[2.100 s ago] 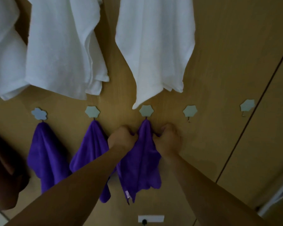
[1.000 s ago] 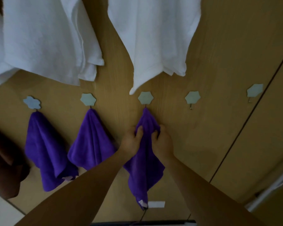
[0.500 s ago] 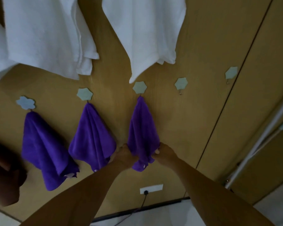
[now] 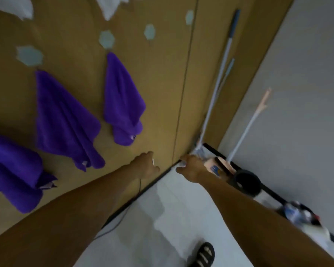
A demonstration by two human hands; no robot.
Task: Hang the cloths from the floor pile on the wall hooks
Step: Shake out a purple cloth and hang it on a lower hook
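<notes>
Three purple cloths hang on the wooden wall: one at the far left [image 4: 14, 170], a middle one [image 4: 66, 120] and a right one [image 4: 121, 101] under a pale hexagonal hook [image 4: 106, 39]. Two bare hooks follow to the right, one [image 4: 149, 31] and another [image 4: 189, 16]. My left hand [image 4: 146, 166] hovers low in front of the wall, below the right cloth, holding nothing. My right hand [image 4: 191, 167] is near the wall's base by the corner, empty too. The picture is blurred, so the fingers are hard to read. No floor pile shows.
Mop or broom poles [image 4: 216, 83] lean in the corner, another pole [image 4: 247, 128] against the grey wall. A black bucket [image 4: 248, 182] and small items stand along the skirting. A cable [image 4: 121, 218] trails over the pale floor. My sandalled foot [image 4: 204, 255] is at the bottom.
Both hands have let go of the right purple cloth, which now hangs alone. They dropped lower and the view swung right and down toward the corner and floor.
</notes>
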